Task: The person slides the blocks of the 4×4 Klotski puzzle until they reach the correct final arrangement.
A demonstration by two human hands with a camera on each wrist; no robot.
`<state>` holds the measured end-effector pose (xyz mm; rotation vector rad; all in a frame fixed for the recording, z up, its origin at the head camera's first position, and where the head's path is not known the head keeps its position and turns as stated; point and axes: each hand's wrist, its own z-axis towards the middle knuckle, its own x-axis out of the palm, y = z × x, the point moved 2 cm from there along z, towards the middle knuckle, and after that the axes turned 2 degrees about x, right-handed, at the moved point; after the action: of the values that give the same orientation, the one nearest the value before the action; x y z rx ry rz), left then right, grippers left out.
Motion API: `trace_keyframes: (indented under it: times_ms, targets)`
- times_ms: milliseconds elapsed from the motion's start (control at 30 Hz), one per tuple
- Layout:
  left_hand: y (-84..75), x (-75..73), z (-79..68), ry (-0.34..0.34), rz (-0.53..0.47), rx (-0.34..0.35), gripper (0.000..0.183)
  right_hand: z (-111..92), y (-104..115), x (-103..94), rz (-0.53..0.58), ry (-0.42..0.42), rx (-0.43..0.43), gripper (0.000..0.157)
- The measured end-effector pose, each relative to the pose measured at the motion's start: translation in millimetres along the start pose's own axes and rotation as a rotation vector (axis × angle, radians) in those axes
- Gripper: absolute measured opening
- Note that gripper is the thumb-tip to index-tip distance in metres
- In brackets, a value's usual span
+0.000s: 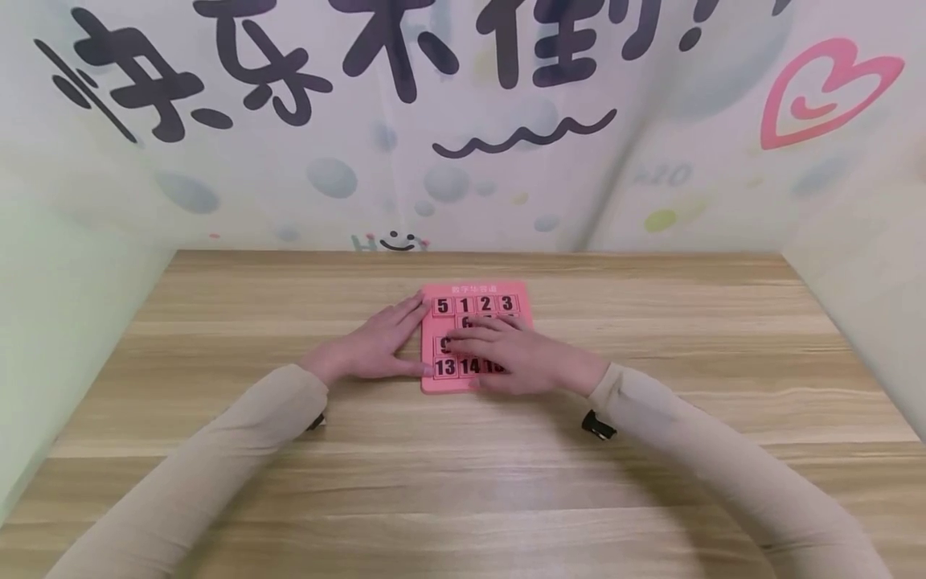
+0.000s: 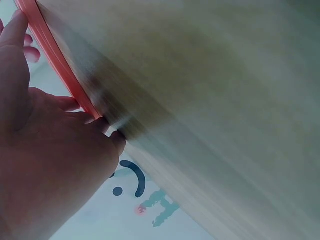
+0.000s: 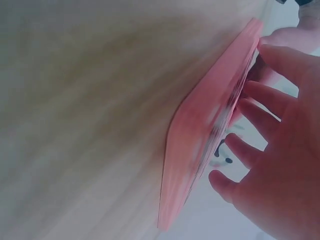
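Observation:
A pink number sliding puzzle (image 1: 441, 387) lies flat on the table. Its top row reads 5, 1, 2, 3, and a gap shows at the left of the second row. My left hand (image 1: 376, 344) touches the frame's left side, thumb near the lower corner and fingers near the upper one; in the left wrist view the fingertips meet the red edge (image 2: 60, 72). Spread over the tiles, my right hand (image 1: 524, 358) hides much of the puzzle's right half. Its fingers look extended above the puzzle face (image 3: 195, 127) in the right wrist view; exact fingertip contact is unclear.
The wood-grain table (image 1: 463, 498) ends at the back against a white printed wall panel (image 1: 506, 193) with dark characters and a pink heart. Pale side walls (image 1: 65, 281) flank it. A small black object (image 1: 598, 425) shows under the right cuff.

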<state>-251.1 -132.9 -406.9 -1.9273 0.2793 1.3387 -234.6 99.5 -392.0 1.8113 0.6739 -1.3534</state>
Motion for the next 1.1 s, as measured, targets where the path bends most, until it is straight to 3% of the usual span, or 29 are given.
trace_keyframes:
  times_ms: [433,733,1100]
  targets:
    - [-0.1,0.9,-0.5,-0.005,-0.003,0.0,0.101,25,-27,-18.1,0.032,-0.038,0.076,0.056]
    - [1.1,1.2,-0.4,0.0,-0.006,-0.001,0.102,36,-37,-23.2,0.06,-0.008,0.141,0.059]
    - [-0.9,-1.1,-0.6,0.0,-0.005,-0.005,0.1,35,-34,-13.7,0.006,0.011,0.09,0.06]
